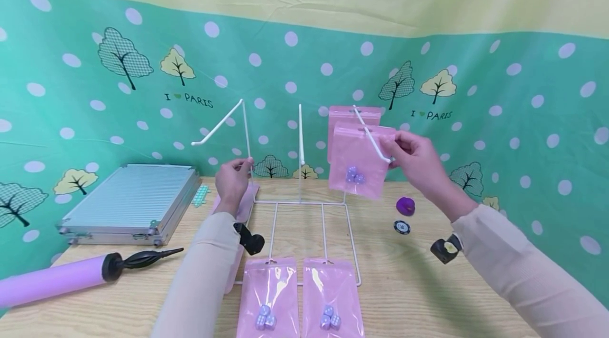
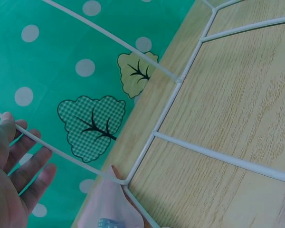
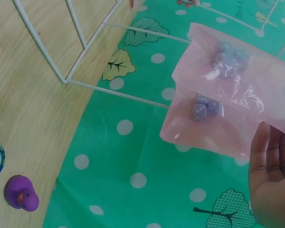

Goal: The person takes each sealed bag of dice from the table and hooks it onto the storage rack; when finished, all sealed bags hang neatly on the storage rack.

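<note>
A white wire rack (image 1: 304, 203) stands on the wooden table with three slanted hooks. My left hand (image 1: 242, 166) grips the rack's left upright wire (image 2: 38, 140); a pink bag (image 2: 111, 211) lies under it. My right hand (image 1: 392, 147) pinches the top of a pink bag of dice (image 1: 361, 161) that hangs at the tip of the right hook (image 1: 373, 139). A second pink bag (image 1: 354, 115) hangs behind it on the same hook. In the right wrist view both bags (image 3: 218, 118) hang in front of my right hand (image 3: 270, 175). Two more dice bags (image 1: 268, 301) lie flat at the table's front.
A closed aluminium case (image 1: 133, 200) lies at the left, with a purple hand pump (image 1: 52, 277) in front of it. A purple rubber duck (image 1: 405, 206) and a poker chip (image 1: 402, 227) sit right of the rack. A green dotted backdrop (image 1: 523, 116) closes off the back.
</note>
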`<state>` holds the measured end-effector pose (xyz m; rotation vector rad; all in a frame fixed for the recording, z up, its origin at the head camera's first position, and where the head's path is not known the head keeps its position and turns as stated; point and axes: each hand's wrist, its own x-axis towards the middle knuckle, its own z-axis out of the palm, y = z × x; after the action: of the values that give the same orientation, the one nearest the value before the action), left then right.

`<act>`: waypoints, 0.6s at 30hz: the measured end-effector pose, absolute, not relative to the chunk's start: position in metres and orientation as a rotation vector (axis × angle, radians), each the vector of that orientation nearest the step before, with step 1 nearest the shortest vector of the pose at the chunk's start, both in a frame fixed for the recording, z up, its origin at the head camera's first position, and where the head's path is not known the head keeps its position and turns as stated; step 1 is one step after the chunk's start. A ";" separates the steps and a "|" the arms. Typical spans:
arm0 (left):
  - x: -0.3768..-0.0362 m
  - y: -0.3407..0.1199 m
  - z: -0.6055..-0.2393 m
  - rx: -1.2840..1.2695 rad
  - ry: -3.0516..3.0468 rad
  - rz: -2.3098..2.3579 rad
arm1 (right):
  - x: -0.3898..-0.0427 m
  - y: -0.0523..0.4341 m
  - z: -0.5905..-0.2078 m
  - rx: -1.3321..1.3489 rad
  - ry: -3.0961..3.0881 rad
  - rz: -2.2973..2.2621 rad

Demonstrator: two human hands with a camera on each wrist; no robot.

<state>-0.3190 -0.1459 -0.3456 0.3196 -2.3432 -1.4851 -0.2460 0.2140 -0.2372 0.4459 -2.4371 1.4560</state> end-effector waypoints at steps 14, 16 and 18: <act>-0.318 -0.146 -0.346 0.319 -2.338 -1.493 | -0.269 0.211 -0.232 0.344 -2.503 1.361; -0.318 -0.146 -0.345 0.319 -2.338 -1.495 | -0.273 0.211 -0.231 0.324 -2.505 1.365; -0.318 -0.146 -0.345 0.315 -2.337 -1.489 | -0.277 0.211 -0.229 0.308 -2.510 1.368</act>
<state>-0.3181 -0.1464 -0.3452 0.3155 -2.3370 -1.4893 -0.2766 0.2106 -0.2292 0.3079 -2.5097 1.3676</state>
